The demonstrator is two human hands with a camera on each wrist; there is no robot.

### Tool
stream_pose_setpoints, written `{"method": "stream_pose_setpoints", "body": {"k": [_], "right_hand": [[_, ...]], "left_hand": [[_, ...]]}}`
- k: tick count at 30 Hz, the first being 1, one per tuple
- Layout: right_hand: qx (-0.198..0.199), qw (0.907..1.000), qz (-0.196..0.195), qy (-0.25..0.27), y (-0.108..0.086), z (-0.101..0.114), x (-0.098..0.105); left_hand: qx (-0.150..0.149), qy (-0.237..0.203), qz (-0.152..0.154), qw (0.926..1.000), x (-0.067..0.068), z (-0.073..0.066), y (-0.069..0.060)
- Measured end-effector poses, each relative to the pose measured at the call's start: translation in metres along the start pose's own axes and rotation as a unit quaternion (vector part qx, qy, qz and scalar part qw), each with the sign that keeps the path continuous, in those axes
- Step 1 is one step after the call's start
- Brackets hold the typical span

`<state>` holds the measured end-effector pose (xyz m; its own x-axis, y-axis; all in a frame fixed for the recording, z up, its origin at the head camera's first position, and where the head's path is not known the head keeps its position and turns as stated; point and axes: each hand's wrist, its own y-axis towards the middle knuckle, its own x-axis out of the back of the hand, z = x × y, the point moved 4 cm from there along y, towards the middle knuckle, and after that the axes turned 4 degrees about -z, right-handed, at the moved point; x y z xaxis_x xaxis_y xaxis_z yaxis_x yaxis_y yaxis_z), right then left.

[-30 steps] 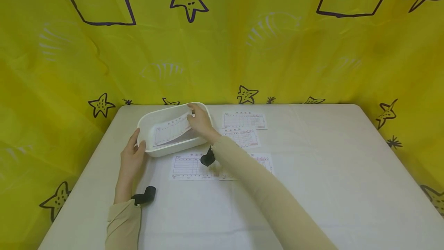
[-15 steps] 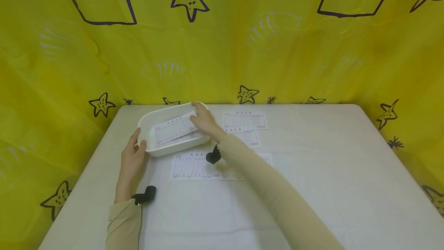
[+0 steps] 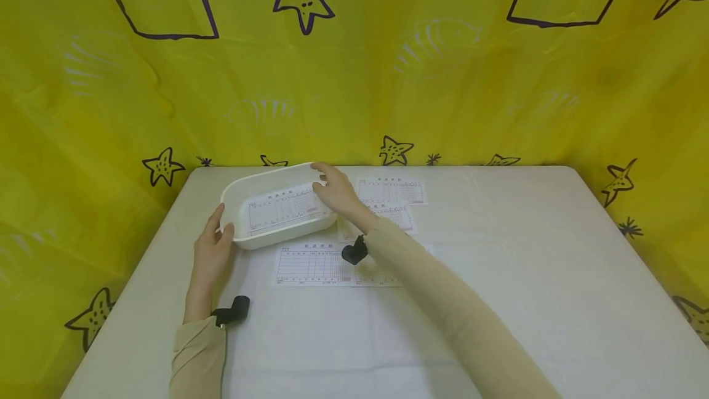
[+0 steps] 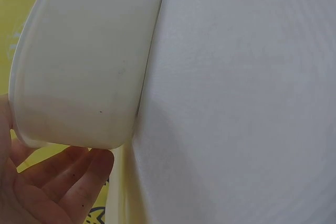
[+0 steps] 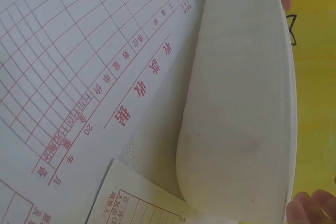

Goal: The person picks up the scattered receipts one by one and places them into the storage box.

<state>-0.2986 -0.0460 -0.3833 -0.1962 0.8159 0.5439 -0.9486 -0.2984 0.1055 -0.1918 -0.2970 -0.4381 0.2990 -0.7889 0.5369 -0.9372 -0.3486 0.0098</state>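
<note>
At the table's back left stands a white oblong plastic basin [image 3: 285, 236]. Inside it a printed receipt slip [image 3: 282, 207] lies over at least one other sheet. My left hand [image 3: 212, 251] grips the basin's left end, thumb at the near side and fingers round the outer wall; the left wrist view also catches these fingers [image 4: 94, 174] against the wall. My right hand [image 3: 338, 193] is at the basin's right end, fingers extended by the rim and no paper pinched between them. Only the fingertips [image 5: 310, 208] of that hand appear in the right wrist view, beside the rim.
Several more receipt slips lie on the white table [image 3: 498, 300]: one at the back [image 3: 390, 191], another partly under my right wrist [image 3: 399, 217], and a front pair led by the left slip [image 3: 310, 265]. A yellow patterned curtain [image 3: 354, 79] hangs behind the table.
The receipt slip, earlier lifted at its right end by my right hand, now lies flatter in the basin. My right hand has let it go and shifted right. The left hand has stayed put.
</note>
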Motion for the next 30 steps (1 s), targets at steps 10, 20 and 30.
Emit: {"method": "stream_pose_setpoints", "body": {"k": [10,20,30], "right_hand": [[0.028,0.9994,0.0,-0.018,-0.02,-0.002,0.021],[0.056,0.997,-0.007,-0.053,-0.045,-0.003,0.045],[0.074,0.994,-0.018,-0.079,-0.07,-0.004,0.063]], "left_hand": [[-0.002,0.001,-0.004,1.0,-0.002,-0.001,0.0],[0.005,0.002,0.005,1.0,-0.001,-0.003,-0.002],[0.006,-0.001,0.007,1.0,0.0,-0.001,-0.001]]}}
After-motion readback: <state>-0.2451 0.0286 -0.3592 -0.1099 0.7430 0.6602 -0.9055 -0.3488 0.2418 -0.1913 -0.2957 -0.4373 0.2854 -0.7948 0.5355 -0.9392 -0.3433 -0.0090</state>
